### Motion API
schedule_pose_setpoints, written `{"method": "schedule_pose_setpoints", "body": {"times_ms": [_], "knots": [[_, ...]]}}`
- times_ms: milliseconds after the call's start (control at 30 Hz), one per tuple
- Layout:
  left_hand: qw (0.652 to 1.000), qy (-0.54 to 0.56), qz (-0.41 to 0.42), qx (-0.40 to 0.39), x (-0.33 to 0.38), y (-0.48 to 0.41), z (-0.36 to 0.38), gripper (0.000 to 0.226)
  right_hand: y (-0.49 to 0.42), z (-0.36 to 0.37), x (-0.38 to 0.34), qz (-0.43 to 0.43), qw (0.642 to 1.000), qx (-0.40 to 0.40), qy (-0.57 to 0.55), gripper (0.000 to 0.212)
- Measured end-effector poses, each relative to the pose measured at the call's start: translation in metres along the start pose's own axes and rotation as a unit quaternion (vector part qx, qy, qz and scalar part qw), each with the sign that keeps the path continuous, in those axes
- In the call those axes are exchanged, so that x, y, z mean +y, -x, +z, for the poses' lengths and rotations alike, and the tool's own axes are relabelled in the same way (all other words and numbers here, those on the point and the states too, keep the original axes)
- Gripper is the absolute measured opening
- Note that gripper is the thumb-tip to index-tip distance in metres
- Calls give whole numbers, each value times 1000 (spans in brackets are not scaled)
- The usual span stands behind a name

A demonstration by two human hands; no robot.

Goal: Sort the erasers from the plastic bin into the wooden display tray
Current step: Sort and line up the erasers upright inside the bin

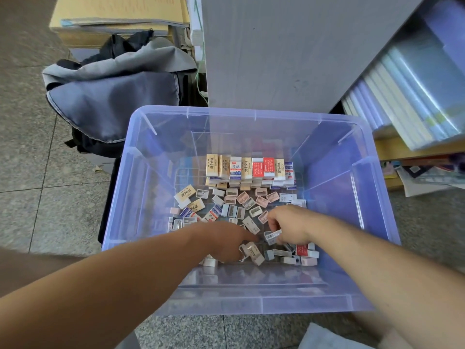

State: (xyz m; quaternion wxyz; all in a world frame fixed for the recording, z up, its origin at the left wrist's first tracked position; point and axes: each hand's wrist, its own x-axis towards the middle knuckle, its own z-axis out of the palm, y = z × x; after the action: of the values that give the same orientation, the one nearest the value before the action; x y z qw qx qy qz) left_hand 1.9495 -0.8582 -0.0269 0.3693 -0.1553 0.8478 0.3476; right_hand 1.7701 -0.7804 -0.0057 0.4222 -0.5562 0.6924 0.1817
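A clear purple plastic bin (372,197) stands on the floor with several small erasers and sharpeners loose on its bottom. A neat row of sleeved erasers (249,168) stands along the far side. Both arms reach into the bin. My left hand (226,241) grips a white eraser (253,251) near the front of the pile. Just to its right, my right hand (289,226) pinches a small white eraser with a barcode (273,235). No wooden display tray is in view.
A grey backpack (113,96) lies on the tiled floor left of the bin. A grey cabinet side (289,51) rises behind it. Shelves with wrapped books (407,91) are at the right, cardboard boxes (113,18) at the back left.
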Motion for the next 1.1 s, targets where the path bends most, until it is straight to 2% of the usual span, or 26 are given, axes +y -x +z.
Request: {"method": "schedule_pose_setpoints", "body": {"times_ms": [67, 200, 467, 567, 700, 900, 967, 1033, 1100], "knots": [[1000, -16, 0, -7, 3, -5, 3, 56, 0, 0, 0, 2, 1000, -3, 4, 24], [1000, 15, -2, 26, 1, -3, 2, 39, -2, -1, -2, 0, 1000, 1, 3, 24], [997, 19, 12, 74, -2, -5, 2, 29, -1, -1, -3, 6, 1000, 3, 2, 29], [996, 39, 0, 84, -5, -6, 4, 21, -1, -1, -3, 18, 999, 13, -27, 25], [993, 63, -28, 93, -11, -6, 4, 17, 1, -9, -3, 43, 989, 72, -119, 22], [981, 129, -56, 135, -8, 2, -18, 27, 5, -21, -7, 122, 949, 180, -230, 20], [969, 174, -73, 161, -8, 5, -25, 21, 7, -23, -5, 147, 927, 225, -263, 23], [953, 222, -86, 186, -7, 8, -31, 15, 9, -25, -2, 167, 901, 278, -289, 17], [937, 267, -88, 208, -6, 12, -37, 11, 10, -27, 1, 186, 863, 336, -328, 16]]}}
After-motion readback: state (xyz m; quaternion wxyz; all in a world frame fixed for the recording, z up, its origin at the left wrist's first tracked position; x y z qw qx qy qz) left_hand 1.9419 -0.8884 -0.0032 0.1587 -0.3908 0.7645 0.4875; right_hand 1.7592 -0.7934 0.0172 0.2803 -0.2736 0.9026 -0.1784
